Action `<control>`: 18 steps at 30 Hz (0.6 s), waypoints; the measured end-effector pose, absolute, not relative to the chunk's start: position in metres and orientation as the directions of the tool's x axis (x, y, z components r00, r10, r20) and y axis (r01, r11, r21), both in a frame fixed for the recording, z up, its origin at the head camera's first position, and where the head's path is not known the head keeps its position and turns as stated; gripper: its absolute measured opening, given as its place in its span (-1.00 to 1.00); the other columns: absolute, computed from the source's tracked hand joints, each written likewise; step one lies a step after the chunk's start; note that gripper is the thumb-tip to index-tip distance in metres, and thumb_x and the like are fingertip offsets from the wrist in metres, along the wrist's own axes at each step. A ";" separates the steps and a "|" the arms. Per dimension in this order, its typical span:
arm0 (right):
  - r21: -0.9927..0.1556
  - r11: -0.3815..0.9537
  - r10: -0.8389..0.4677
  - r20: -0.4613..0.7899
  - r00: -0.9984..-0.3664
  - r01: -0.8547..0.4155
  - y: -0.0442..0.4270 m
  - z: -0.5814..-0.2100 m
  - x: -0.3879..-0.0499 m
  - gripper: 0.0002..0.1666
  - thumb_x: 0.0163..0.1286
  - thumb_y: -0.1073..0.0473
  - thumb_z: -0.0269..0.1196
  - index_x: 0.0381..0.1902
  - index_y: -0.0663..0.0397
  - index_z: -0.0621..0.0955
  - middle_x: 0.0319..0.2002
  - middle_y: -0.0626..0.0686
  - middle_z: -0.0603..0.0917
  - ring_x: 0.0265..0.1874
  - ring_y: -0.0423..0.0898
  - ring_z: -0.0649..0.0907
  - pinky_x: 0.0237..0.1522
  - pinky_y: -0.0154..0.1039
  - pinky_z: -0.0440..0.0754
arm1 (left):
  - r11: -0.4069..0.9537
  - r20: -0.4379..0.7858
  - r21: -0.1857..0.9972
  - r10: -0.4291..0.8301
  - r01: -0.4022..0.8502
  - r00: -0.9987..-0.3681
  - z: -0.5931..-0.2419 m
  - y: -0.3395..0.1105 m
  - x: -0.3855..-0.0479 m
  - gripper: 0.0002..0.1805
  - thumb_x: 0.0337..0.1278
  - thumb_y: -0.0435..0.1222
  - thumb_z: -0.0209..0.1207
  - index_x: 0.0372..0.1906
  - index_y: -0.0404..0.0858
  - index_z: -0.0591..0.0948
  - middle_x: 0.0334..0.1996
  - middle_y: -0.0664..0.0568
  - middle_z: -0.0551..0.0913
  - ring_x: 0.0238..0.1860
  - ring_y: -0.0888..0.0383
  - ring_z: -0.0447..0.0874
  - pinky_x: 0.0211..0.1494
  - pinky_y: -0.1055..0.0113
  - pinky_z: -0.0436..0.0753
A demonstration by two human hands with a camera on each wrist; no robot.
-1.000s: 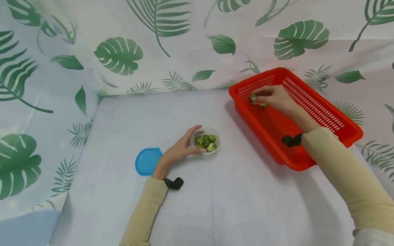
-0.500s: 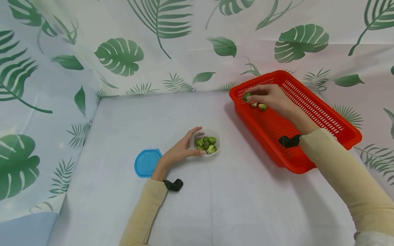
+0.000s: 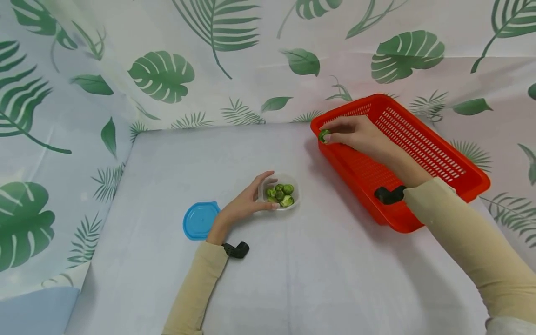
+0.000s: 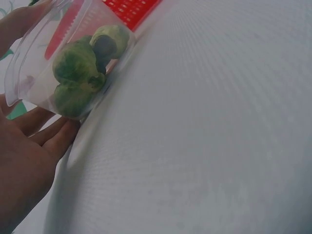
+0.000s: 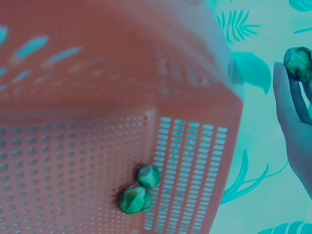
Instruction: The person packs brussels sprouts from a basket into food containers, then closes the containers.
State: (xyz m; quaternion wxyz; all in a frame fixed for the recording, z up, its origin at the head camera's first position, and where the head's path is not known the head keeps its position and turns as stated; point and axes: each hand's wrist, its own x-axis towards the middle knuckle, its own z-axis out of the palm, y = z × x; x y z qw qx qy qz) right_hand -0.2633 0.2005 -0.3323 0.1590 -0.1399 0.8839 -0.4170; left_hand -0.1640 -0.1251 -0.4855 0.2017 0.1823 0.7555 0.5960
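My right hand [image 3: 363,138] pinches a Brussels sprout [image 3: 324,136] between thumb and fingertips, above the far left rim of the red basket [image 3: 347,174]. In the right wrist view a few more Brussels sprouts [image 5: 131,199] lie in the basket's corner; in the head view the hand hides them. My left hand [image 3: 244,203] grips a small clear plastic container [image 3: 296,188] from its left side, thumb near and fingers on the far side. Several Brussels sprouts [image 3: 279,195] sit inside it. In the left wrist view the container [image 4: 41,80] stands on the white tabletop.
A blue lid [image 3: 200,221] lies flat on the white table [image 3: 259,284], left of my left wrist. Leaf-printed cloth [image 3: 234,56] stands behind and beside the table. Black wrist cameras [image 3: 237,250] sit on both forearms.
My right hand has lifted the sprout from inside the basket and moved it left toward the rim. My left hand and the container stay in place.
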 end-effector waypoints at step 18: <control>-0.770 0.583 -0.497 -0.087 -0.863 -0.258 0.175 -0.324 -0.249 -0.65 0.47 0.14 0.32 0.17 0.04 0.70 0.05 0.04 0.72 0.04 -0.08 0.68 -0.01 -0.51 0.63 | 0.219 -0.093 0.975 0.519 0.027 -0.850 -0.487 -0.126 -0.166 0.03 0.29 -0.28 0.35 0.68 0.05 -0.03 0.59 -0.03 0.22 0.69 0.00 -0.21 0.65 -0.22 -0.04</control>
